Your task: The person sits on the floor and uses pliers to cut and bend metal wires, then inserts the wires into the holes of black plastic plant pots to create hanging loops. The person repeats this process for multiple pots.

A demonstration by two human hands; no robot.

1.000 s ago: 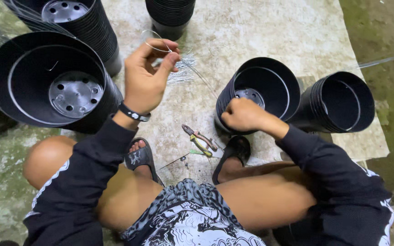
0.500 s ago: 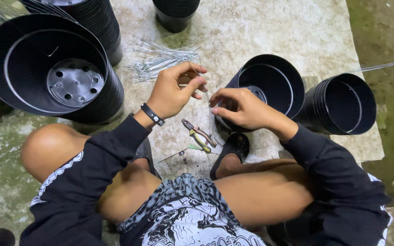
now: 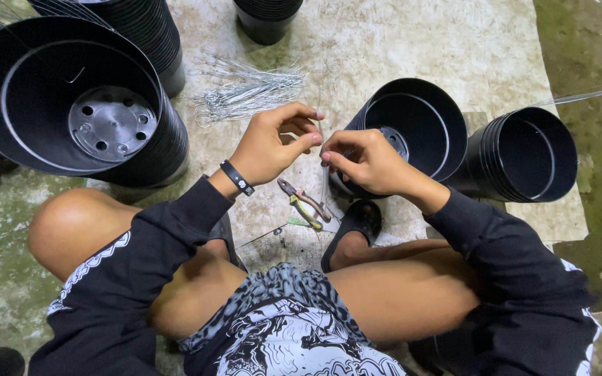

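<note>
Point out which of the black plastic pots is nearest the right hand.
The tilted black pot just behind the right hand, its rim at the fingers. The pot stack to its right and the big stack at left lie farther away.

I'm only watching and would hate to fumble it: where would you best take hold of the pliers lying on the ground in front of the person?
Probably by the handles. The pliers lie flat on the concrete, rusty jaws pointing up-left toward the left hand, yellow-green handles slanting down-right toward the sandal. Coming from above, from the person's side, lets fingers close across both handles; the space there looks free.
</note>
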